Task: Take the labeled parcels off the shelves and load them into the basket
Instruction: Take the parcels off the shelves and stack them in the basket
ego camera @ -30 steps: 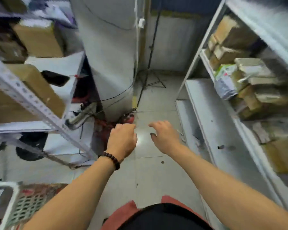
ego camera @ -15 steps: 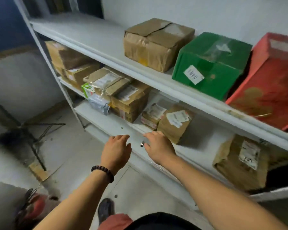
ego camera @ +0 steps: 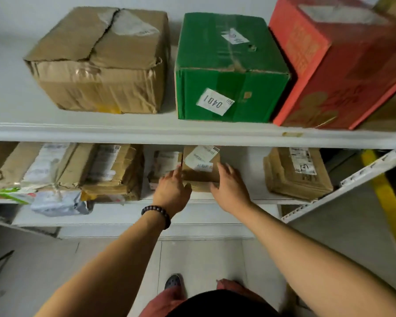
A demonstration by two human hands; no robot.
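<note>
Facing a white shelf unit (ego camera: 124,133), looking down on it. Dead centre, on the middle shelf board, a small brown parcel (ego camera: 200,172) with white labels on top, set near the front edge.

At the parcel's 9 o'clock, the left hand (ego camera: 173,191). Grip wide open, fingers (ego camera: 175,175) straight along the box's left side, thumb toward its lower front corner. Touching or just short of the cardboard, too blurred to settle. Dark bead bracelet (ego camera: 157,215) round that wrist.

At the parcel's 3 o'clock, the right hand (ego camera: 230,191). Grip likewise open, fingers spread and straight beside the right face, thumb at the front corner. Nothing clasped in either grip.

Just behind the left fingers, at the parcel's 10 o'clock, a second small labelled packet (ego camera: 165,162). Farther out at 9 o'clock, a stack of brown labelled parcels (ego camera: 111,172). Below that, at 8 o'clock, a white plastic mailer (ego camera: 60,205) at the shelf's front edge. Well apart at 3 o'clock, a flat brown parcel (ego camera: 296,175) with a label on top.

On the upper shelf, from 11 round to 1 o'clock:
- a battered brown carton (ego camera: 101,65)
- a green box (ego camera: 229,69) with a white sticker marked 0401
- a red box (ego camera: 334,65) just beside the green one, tilted

Down at 6 o'clock, tiled floor (ego camera: 199,259) and the toe of a dark shoe (ego camera: 173,281).
</note>
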